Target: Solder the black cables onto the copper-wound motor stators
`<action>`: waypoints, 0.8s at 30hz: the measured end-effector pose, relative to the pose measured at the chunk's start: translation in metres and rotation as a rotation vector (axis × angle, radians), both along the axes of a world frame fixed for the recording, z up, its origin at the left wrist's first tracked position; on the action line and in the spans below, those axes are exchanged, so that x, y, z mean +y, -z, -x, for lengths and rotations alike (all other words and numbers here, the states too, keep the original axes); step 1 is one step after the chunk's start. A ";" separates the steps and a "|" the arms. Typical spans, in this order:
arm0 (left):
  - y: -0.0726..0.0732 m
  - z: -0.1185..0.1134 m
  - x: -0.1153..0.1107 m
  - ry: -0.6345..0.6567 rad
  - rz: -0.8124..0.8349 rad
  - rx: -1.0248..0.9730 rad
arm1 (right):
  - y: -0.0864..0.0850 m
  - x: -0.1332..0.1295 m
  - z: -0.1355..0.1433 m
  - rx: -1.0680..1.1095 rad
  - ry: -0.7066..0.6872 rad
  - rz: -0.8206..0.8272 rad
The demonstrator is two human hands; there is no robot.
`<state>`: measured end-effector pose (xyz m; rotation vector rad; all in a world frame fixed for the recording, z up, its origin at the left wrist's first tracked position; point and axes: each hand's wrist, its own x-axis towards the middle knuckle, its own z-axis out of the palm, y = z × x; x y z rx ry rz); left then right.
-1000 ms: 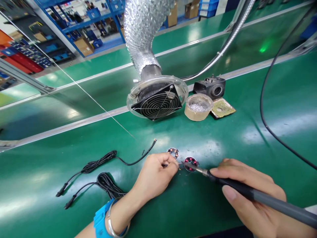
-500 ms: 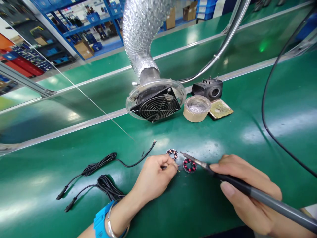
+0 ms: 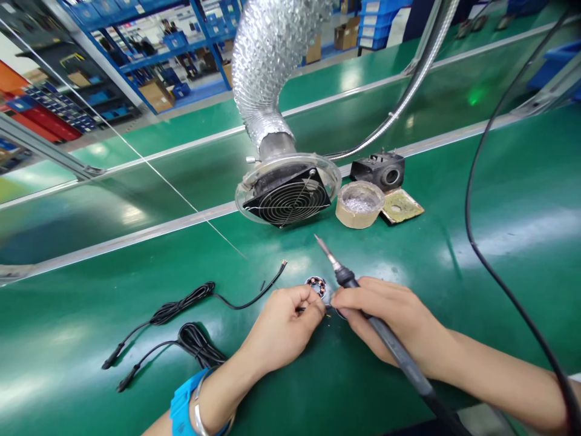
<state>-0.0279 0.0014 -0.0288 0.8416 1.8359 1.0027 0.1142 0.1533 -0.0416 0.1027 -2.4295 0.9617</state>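
Observation:
My left hand (image 3: 290, 321) is closed in a pinch on the end of a black cable, with thin bare wire ends poking out by the fingertips. Just behind those fingertips lies a ring-shaped motor stator (image 3: 316, 287) with copper windings. My right hand (image 3: 390, 315) is wrapped around a soldering iron (image 3: 347, 275), whose tip points up and away, clear of the work. The thumb and forefinger of that hand come together close to the wire ends, over a second stator (image 3: 341, 313) that they mostly hide. Whether they pinch a wire too is too small to tell.
Two bundled black cables (image 3: 181, 304) lie to the left. Beyond my hands hangs a fume extractor (image 3: 290, 197) on a foil duct. Beside it stand a round tub of solder scraps (image 3: 359, 204), a yellow sponge (image 3: 402, 207) and a black iron holder (image 3: 379, 168). A black cord (image 3: 474, 242) loops down at right.
My right hand has moved left toward my left fingertips, covering most of the red-wound stator. The soldering iron has swung so its tip points farther up and away. My left hand stays put.

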 end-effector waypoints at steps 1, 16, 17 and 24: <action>-0.001 0.001 0.000 0.018 -0.007 0.003 | 0.003 0.000 0.003 -0.025 -0.025 -0.019; -0.008 -0.007 -0.007 0.043 0.001 -0.060 | 0.009 -0.015 0.000 0.095 0.024 -0.026; -0.008 -0.008 -0.006 0.032 -0.005 -0.107 | 0.010 -0.015 0.000 0.100 0.021 -0.028; -0.005 -0.014 -0.006 -0.105 0.016 -0.246 | 0.009 -0.012 0.003 0.092 -0.005 0.102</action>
